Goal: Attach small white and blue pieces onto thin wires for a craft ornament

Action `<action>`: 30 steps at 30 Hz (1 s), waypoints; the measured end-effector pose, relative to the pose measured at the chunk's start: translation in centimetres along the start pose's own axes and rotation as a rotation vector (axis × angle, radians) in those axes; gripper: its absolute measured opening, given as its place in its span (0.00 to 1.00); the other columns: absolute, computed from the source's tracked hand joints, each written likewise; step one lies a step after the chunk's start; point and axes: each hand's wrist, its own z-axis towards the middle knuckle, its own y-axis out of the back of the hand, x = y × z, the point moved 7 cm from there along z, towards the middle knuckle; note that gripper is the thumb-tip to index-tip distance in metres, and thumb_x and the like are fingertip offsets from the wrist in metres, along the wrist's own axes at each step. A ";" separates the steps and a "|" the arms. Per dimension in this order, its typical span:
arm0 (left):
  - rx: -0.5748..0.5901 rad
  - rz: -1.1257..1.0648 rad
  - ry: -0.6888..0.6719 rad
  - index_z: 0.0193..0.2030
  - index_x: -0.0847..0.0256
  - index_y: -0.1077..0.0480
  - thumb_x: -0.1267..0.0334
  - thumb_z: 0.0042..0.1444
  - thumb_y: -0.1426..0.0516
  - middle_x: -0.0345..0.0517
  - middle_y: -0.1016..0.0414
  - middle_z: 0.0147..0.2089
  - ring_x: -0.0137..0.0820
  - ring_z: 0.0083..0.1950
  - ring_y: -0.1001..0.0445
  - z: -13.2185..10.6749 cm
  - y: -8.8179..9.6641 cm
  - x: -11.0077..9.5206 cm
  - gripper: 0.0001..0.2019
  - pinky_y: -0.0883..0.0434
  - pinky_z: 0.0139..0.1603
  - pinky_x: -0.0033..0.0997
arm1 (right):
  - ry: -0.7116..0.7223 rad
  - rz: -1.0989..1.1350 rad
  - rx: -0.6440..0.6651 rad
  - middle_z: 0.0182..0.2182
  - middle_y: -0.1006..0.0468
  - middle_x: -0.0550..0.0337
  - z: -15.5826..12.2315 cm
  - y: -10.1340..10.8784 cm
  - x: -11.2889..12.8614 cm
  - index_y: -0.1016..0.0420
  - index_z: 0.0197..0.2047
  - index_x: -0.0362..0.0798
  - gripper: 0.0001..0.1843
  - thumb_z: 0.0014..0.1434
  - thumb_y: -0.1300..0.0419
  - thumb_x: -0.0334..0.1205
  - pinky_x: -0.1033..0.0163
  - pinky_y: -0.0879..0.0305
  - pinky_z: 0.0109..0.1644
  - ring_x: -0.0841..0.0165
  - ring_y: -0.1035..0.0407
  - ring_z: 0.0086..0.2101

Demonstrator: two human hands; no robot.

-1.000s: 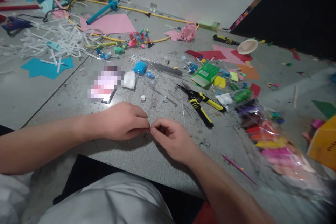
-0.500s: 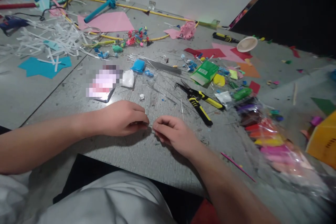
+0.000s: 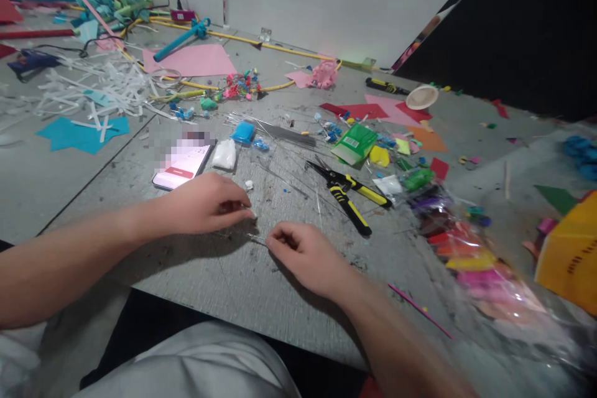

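Above the near part of the grey table my left hand [image 3: 209, 204] is closed in a pinch. A tiny pale spot shows at its fingertips, too small to name. My right hand [image 3: 310, 255] is also closed, its thumb and forefinger pinching a thin, twisted-looking wire [image 3: 255, 238] that points left, beneath my left hand. The two hands are apart. Beyond them lie a small white lump [image 3: 249, 185] and black-and-yellow pliers [image 3: 347, 186] with spread handles. A phone [image 3: 181, 161] with a lit screen lies just past my left wrist.
White clay [image 3: 224, 154] and a blue clay packet [image 3: 243, 132] lie by the phone. Behind them is a bundle of straight wires [image 3: 284, 132]. To the right are a green packet [image 3: 355, 143], bagged coloured clay [image 3: 471, 255] and a pink stick [image 3: 420, 310]. Paper strips [image 3: 93, 90] are heaped at left.
My hands have drawn apart, the left moving left and the right slightly down. The wire at my right fingertips now shows more plainly. The whole view has shifted a little.
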 end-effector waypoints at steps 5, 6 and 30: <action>0.048 0.020 0.083 0.48 0.61 0.12 0.65 0.82 0.34 0.46 0.14 0.40 0.36 0.41 0.19 0.6 1.1 2.1 0.09 0.31 0.45 0.34 | 0.221 -0.240 -0.154 0.21 0.29 0.64 0.0 0.8 1.0 0.28 0.25 0.47 0.12 0.57 0.44 0.41 0.67 0.45 0.30 0.72 0.35 0.25; 0.067 0.021 0.080 0.48 0.61 0.12 0.65 0.82 0.34 0.46 0.14 0.40 0.36 0.41 0.19 0.7 0.9 2.2 0.09 0.31 0.45 0.34 | 0.246 -0.255 -0.164 0.21 0.29 0.64 0.0 0.8 1.0 0.29 0.25 0.47 0.12 0.58 0.44 0.42 0.66 0.46 0.30 0.72 0.36 0.25; 0.118 -0.059 -0.017 0.65 0.61 0.09 0.62 0.84 0.29 0.48 0.14 0.51 0.37 0.48 0.16 1.2 -1.7 1.4 0.10 0.27 0.51 0.34 | 0.262 -0.324 -0.213 0.23 0.29 0.65 0.7 1.2 0.6 0.28 0.28 0.47 0.11 0.59 0.45 0.42 0.67 0.47 0.31 0.72 0.36 0.26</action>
